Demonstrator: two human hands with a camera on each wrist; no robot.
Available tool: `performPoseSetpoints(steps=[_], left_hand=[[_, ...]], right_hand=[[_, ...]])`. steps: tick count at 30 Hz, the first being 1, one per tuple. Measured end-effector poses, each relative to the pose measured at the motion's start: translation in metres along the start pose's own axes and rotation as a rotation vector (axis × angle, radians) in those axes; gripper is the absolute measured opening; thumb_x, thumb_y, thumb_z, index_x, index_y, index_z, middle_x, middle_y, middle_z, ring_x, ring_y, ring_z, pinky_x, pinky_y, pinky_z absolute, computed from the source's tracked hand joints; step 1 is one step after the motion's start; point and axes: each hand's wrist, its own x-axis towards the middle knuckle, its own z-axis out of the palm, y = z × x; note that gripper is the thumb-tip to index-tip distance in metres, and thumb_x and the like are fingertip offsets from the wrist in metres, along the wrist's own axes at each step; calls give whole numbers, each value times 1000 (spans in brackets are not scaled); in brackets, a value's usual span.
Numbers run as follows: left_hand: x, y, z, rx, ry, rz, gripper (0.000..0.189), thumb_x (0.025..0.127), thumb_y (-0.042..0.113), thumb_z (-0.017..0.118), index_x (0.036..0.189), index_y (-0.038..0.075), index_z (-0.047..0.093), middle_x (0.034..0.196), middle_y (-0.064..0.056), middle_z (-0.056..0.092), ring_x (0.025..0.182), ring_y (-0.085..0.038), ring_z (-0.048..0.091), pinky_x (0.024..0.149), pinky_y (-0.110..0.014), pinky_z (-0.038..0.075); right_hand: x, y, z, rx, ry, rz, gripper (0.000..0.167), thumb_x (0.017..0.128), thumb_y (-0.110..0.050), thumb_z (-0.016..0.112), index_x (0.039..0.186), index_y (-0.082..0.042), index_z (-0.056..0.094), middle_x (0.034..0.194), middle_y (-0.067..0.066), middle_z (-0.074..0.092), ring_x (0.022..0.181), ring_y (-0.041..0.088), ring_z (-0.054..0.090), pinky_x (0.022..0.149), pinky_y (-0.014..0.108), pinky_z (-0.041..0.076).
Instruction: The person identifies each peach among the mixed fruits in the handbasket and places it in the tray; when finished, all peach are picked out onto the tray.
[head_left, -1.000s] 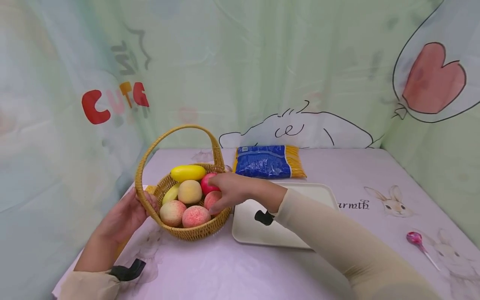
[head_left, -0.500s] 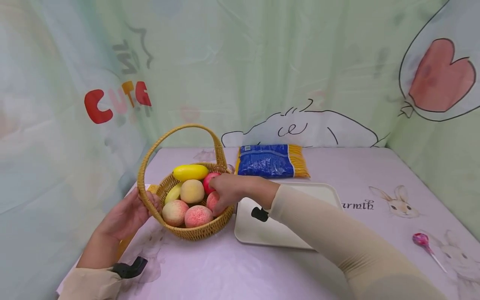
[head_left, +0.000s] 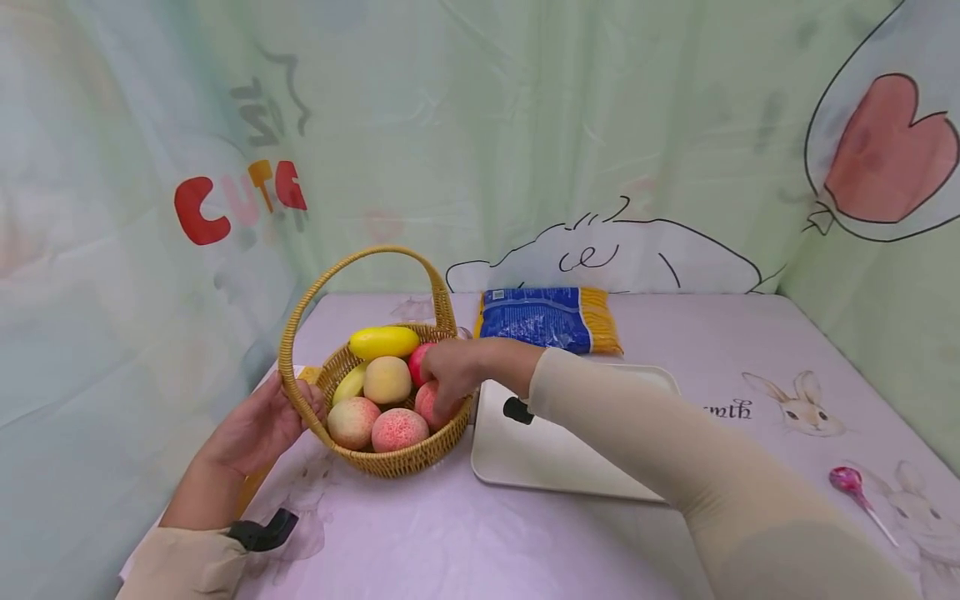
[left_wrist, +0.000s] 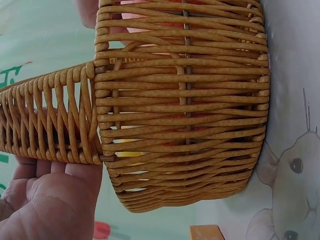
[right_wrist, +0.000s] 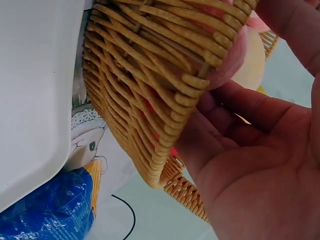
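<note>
A wicker basket (head_left: 397, 462) with a tall arched handle stands left of centre, filled with several pieces of fruit. My left hand (head_left: 258, 425) grips the foot of its handle on the left side; in the left wrist view the fingers pass behind the woven handle (left_wrist: 45, 120). Over the right rim reaches my right hand (head_left: 457, 371), thumb and fingers around a pink peach (head_left: 426, 404); its fingertips are hidden inside the basket. Also in there are a yellow peach (head_left: 387, 380), two more peaches in front, a red fruit (head_left: 417, 364) and two yellow fruits (head_left: 384, 342).
A white tray (head_left: 525, 458) lies right of the basket, partly beneath the right sleeve. Behind it is a blue and yellow plastic packet (head_left: 532, 321). A lollipop (head_left: 846, 478) lies far right. Something flat and yellow (head_left: 251, 492) shows beside the left forearm.
The head view has shifted slightly, so everything appears a little further right. My right hand has settled lower around the pink peach. My left hand keeps its grip on the handle.
</note>
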Motion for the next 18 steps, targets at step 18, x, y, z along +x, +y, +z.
performPoseSetpoints(steps=[18], left_hand=[[1,-2,3,-10,34,5,39,115,27,22,124,8,54,117,-11,66,112,-22,63,105,-29,51]], right_hand=[[4,-5,10,-103,5,-57,49,84,-21,87,128,-8,71,106,0,70,96,16,58,93,28,52]])
